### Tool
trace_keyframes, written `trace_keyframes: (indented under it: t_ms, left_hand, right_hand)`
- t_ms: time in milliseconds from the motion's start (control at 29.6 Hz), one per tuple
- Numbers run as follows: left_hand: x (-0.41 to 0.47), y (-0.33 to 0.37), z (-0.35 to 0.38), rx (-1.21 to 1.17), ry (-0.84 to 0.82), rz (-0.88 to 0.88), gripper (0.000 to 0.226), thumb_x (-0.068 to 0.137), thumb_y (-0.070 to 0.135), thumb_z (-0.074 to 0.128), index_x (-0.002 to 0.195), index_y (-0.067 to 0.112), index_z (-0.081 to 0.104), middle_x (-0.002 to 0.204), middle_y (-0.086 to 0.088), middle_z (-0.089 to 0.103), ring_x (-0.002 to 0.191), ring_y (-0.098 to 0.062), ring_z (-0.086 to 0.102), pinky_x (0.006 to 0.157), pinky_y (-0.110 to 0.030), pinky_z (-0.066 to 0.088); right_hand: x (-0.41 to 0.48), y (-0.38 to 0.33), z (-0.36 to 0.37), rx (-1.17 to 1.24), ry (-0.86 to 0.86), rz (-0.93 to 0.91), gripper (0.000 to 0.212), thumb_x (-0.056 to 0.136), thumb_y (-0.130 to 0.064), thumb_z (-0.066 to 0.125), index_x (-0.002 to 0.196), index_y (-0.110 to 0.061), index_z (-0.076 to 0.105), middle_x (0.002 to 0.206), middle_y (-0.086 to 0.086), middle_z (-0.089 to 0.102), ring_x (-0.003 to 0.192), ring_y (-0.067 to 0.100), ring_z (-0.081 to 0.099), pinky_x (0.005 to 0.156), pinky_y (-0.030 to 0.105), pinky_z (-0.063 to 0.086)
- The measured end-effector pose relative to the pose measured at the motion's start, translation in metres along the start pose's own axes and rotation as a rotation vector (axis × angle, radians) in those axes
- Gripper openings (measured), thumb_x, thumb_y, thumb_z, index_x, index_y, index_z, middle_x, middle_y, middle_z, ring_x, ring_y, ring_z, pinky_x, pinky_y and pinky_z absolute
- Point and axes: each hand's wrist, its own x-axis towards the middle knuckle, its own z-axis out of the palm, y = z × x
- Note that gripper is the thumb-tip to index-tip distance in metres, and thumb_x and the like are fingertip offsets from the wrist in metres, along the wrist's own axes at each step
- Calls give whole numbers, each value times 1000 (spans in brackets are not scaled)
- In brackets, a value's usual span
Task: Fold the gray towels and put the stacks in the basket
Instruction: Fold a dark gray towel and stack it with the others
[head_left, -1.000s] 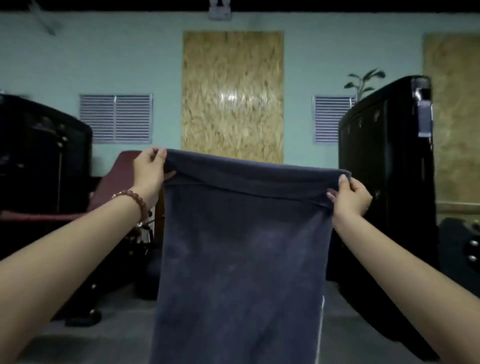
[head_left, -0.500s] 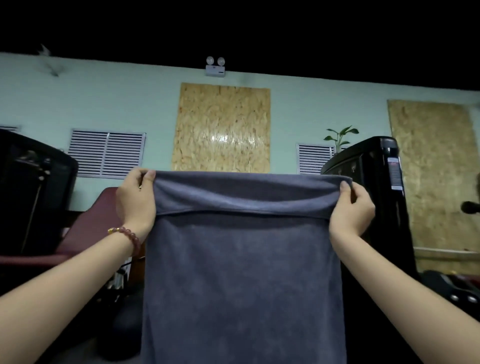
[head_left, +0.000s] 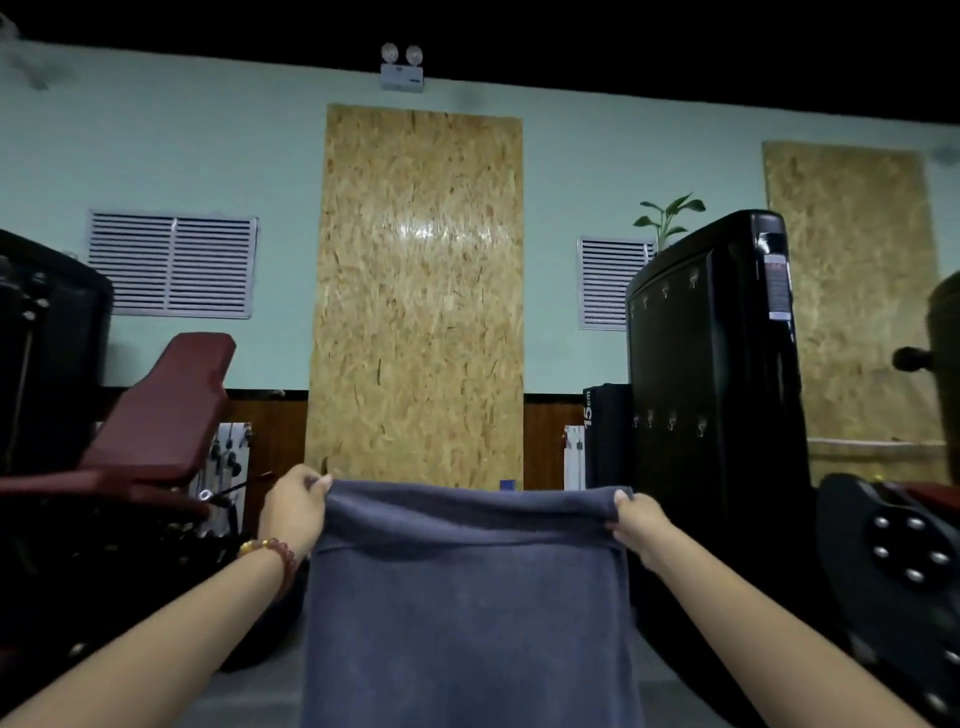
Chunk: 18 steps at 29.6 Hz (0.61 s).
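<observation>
Now | left hand (head_left: 293, 512): fingers pinch gray towel (head_left: 467, 613) top corner | right hand (head_left: 638, 522): fingers pinch opposite corner | towel hangs spread

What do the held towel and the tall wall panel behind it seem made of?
Gray towel: soft matte cloth, probably terry; fuzzy nap, hangs limp. Wall panel: likely strand board; pressed tan wood chips, slight sheen from a glare patch.
</observation>
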Motion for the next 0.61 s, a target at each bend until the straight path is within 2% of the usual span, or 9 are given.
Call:
trace_keyframes:
  t_ms: [101,271,338,440,473,541,609]
  left_hand:
    - [-20,-38,22,-18,0,43,15,93,8,52,79,3,54,80,-14,57,84,-33,57,69,-33,36]
    - [-67,-98,35,-96,-28,-8,15,98,10,42,86,3,47,87,-18,51,84,-23,46,71,-30,30]
    - [-98,-130,38,-94,-67,-51,17,100,13,38,87,3,45,87,-16,48,84,-22,44,71,-30,29]
    - [-166,-189,41,-66,-168,-93,20,100,10,37,83,5,43,82,-13,45,79,-20,40,66,-28,26]
    - [-193,-211,41,-49,-203,-112,22,99,9,38,78,6,44,81,-13,45,78,-21,41,66,-29,28]
    - [-250,-254,37,-4,-276,-155,27,97,10,44,70,13,45,82,-17,45,75,-22,44,68,-36,39]
    - [-309,-296,28,2,-365,-231,22,97,16,48,75,12,49,94,-17,39,73,-18,46,67,-30,50]
  right_hand:
    - [-3,42,15,-66,-65,-100,33,101,-17,35,126,-2,48,119,19,54,110,33,53,94,40,44]
    - [-31,109,13,-25,-82,-252,19,100,-11,36,108,-4,52,104,14,55,97,24,51,80,29,39]
    - [-41,152,8,-68,-70,-257,17,99,-11,38,106,-7,53,102,12,55,98,26,53,83,33,42]
    - [-64,251,-7,-148,-41,-167,13,96,-21,42,101,-18,53,112,20,55,104,37,56,95,49,45]
    - [-80,287,-13,-182,-27,-121,14,95,-24,42,100,-19,54,115,21,54,102,37,56,96,50,45]
    - [-124,350,-31,-242,6,-35,17,96,-19,43,105,-15,58,113,19,51,95,31,54,97,43,42]
    - [-169,409,-51,-285,-20,27,18,96,-18,45,96,-22,62,89,16,54,79,26,50,80,38,41]
